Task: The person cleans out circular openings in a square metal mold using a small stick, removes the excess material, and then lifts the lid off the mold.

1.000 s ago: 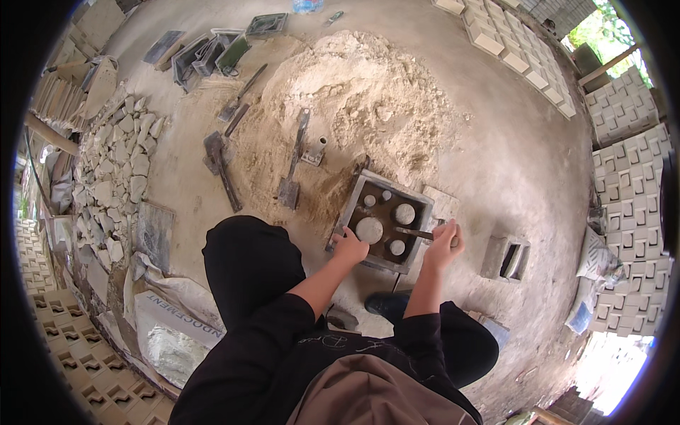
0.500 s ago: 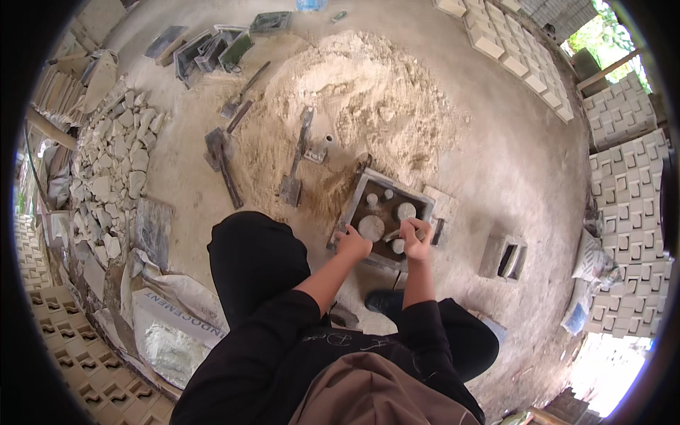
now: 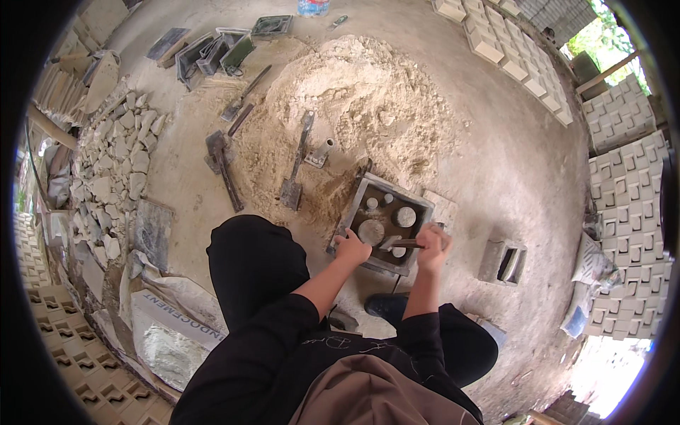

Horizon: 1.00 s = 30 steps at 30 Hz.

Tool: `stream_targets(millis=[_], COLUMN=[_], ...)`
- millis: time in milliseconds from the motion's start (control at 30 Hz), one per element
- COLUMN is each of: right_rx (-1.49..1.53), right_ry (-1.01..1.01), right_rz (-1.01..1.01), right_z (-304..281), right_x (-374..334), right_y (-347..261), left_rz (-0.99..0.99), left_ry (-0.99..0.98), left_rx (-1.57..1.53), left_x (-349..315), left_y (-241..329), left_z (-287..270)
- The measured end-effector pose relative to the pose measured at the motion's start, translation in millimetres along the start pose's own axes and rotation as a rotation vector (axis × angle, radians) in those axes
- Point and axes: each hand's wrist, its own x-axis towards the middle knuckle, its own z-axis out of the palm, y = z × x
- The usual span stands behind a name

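Note:
A square box mould (image 3: 397, 185) with grey walls stands on the floor in front of me. Inside it are several round pieces, among them a wide disc (image 3: 370, 232) and a smaller cylinder (image 3: 404, 217). My left hand (image 3: 351, 248) has its fingers curled at the mould's left wall, beside the wide disc. At the right wall, my right hand (image 3: 433, 246) is closed around a short tool (image 3: 409, 243) with a brown handle. The tool points left across the mould's near right corner, over a small pale piece; its exact kind is unclear.
Beyond the mould lies a heap of pale powder (image 3: 361, 85), with a small trowel-like tool (image 3: 290, 193) and a hammer-like tool (image 3: 224, 170) to its left. A hollow block (image 3: 503, 261) stands right. Broken pieces (image 3: 106, 184) pile up at left; stacked blocks (image 3: 627, 234) line the right.
My right hand has moved right, from over the mould's inside to its right wall. The tool in it now shows lying sideways. My left hand has stayed nearly still.

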Motion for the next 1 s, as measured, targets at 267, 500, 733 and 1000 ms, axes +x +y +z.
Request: stream_targets(millis=[267,500,733,1000], right_rx=[0.097,0.041,-0.037,-0.093], right_ry=[-0.012,-0.044,0.072,-0.002], right_rz=[0.016,-0.003,-0.003,-0.030], right_z=[10,5,12,24], right_x=[-13,6,2,3], right_y=[33,-3,9,14], left_rz=[0.008,0.017,0.035,0.037], left_ry=[0.012,-0.024,-0.021,0.055], left_rx=[0.074,0.027,0.044,0.083], left_x=[7,7,9,14], left_y=[-5,0,-7,-12], left_z=[3,1,1,6])
